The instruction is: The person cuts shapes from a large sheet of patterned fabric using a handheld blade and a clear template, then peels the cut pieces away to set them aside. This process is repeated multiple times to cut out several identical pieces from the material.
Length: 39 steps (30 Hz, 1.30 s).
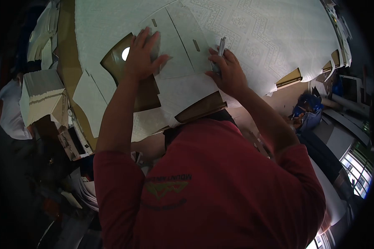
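Note:
My left hand (142, 58) lies with its fingers spread, pressing down on the left side of a pale, flat template (170, 54). That template has a long dark line and small narrow slots. In my right hand (232, 74) is a slim metallic utility knife (222, 47), gripped at the template's right edge; its blade end is hidden by my fingers. Under both lies a white sheet (262, 41) with an embossed pattern. Where pieces of it are cut away, a brown surface (147, 96) shows, partly beneath my left forearm.
A loose white cut piece (91, 93) lies at the left of the table. Stacks of cut sheets (43, 93) stand beyond the left edge. A blue plastic bag (307, 106) sits off to the right. The table's near edge (203, 108) runs close to my body.

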Tool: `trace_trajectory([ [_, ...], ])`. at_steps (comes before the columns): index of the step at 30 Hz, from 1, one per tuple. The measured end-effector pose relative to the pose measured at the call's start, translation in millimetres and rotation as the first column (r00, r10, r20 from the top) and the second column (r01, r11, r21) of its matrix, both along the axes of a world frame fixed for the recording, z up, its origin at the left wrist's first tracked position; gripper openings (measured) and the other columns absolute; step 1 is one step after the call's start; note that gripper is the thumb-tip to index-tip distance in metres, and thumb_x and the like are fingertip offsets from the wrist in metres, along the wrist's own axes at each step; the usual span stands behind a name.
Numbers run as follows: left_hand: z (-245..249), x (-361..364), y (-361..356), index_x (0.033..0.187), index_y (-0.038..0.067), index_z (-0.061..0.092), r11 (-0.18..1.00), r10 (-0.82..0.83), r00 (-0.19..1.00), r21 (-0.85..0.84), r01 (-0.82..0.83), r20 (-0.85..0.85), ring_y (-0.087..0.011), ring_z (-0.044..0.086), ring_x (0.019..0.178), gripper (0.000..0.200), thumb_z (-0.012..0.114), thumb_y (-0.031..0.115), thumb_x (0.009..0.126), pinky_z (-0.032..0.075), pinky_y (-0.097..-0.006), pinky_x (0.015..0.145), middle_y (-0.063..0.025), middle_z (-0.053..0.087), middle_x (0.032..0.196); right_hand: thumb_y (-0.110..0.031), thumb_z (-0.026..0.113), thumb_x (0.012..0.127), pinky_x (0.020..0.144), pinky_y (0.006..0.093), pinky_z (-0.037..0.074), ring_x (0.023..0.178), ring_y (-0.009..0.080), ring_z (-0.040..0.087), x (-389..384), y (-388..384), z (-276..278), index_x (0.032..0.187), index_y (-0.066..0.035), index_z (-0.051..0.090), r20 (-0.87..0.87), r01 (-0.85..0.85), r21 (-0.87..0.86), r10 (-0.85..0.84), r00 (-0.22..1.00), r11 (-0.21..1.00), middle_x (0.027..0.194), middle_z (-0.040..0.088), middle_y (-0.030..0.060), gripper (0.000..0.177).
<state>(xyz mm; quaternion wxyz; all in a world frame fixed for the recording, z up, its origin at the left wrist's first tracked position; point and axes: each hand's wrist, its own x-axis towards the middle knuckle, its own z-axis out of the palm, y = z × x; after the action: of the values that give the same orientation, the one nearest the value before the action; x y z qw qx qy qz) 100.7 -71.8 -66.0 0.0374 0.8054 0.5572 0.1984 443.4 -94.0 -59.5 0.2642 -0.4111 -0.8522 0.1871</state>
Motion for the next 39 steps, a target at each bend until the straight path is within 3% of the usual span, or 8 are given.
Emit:
trace_trajectory([
  [7,-4,-2,3,0.15,0.012,0.054,0.998,-0.025,1.0,0.051,0.026,-0.011,-0.04,0.039,0.15,0.082,0.07,0.064,0.088,0.026,-0.0584,0.124,-0.0212,0.042,0.16,-0.025,0.082,0.087,0.118,0.053,0.038,0.135,0.0406,0.051,-1,0,-2,0.125,-0.011,0.057,0.024,0.009,0.01,-0.009,1.0,1.0,0.145,0.061,0.0121,0.048],
  [9,-6,-4,4,0.149,0.012,0.054,0.998,-0.026,1.0,0.06,0.026,-0.002,-0.0401,0.04,0.149,0.083,0.071,0.065,0.088,0.026,-0.0588,0.123,-0.0213,0.043,0.16,-0.022,0.083,0.085,0.113,0.0509,0.043,0.131,0.0403,0.053,-2,0,-1,0.123,-0.011,0.056,-0.004,0.014,0.017,-0.014,1.0,1.0,0.144,0.062,0.0128,0.048],
  [11,-3,-8,6,0.148,0.011,0.055,0.997,-0.042,0.994,0.059,0.048,-0.098,-0.0417,0.039,0.148,0.084,0.072,0.066,0.086,0.025,-0.0599,0.123,-0.0211,0.044,0.158,-0.02,0.084,0.084,0.11,0.0494,0.047,0.128,0.0402,0.055,-3,1,0,0.122,-0.01,0.056,-0.02,0.01,-0.009,-0.01,1.0,1.0,0.144,0.062,0.0134,0.048],
  [15,-12,-12,11,0.147,0.011,0.056,0.994,-0.068,0.997,0.085,0.07,-0.025,-0.0438,0.039,0.148,0.085,0.073,0.066,0.085,0.025,-0.061,0.123,-0.0206,0.046,0.157,-0.016,0.086,0.081,0.1,0.046,0.053,0.122,0.0394,0.059,-9,-2,3,0.12,-0.01,0.056,-0.017,0.023,-0.011,-0.023,1.0,1.0,0.141,0.064,0.015,0.05],
  [25,-23,-14,12,0.146,0.01,0.057,0.989,-0.073,0.993,0.131,0.06,0.093,-0.045,0.039,0.147,0.083,0.074,0.064,0.085,0.026,-0.0627,0.122,-0.0205,0.045,0.157,-0.017,0.088,0.08,0.103,0.0474,0.051,0.123,0.0408,0.059,-11,-3,-1,0.121,-0.008,0.057,0.015,0.005,0.065,-0.006,1.0,0.998,0.14,0.065,0.0164,0.052],
  [27,-23,-14,11,0.146,0.01,0.057,0.99,-0.071,0.993,0.129,0.059,0.094,-0.045,0.039,0.147,0.083,0.074,0.063,0.085,0.026,-0.0628,0.122,-0.0206,0.045,0.158,-0.012,0.087,0.08,0.114,0.0491,0.047,0.143,0.0411,0.049,-10,-4,-1,0.121,-0.008,0.057,0.023,0.019,0.012,-0.02,1.0,1.0,0.143,0.064,0.0158,0.052],
  [39,-19,-12,10,0.151,0.013,0.053,0.998,-0.041,0.999,0.057,0.039,0.03,-0.04,0.031,0.154,0.088,0.071,0.069,0.085,0.022,-0.0602,0.125,-0.0189,0.038,0.163,-0.013,0.087,0.081,0.114,0.0489,0.046,0.142,0.0402,0.05,-12,-5,0,0.121,-0.009,0.057,-0.008,0.04,0.005,-0.04,0.999,0.999,0.143,0.064,0.015,0.05],
])
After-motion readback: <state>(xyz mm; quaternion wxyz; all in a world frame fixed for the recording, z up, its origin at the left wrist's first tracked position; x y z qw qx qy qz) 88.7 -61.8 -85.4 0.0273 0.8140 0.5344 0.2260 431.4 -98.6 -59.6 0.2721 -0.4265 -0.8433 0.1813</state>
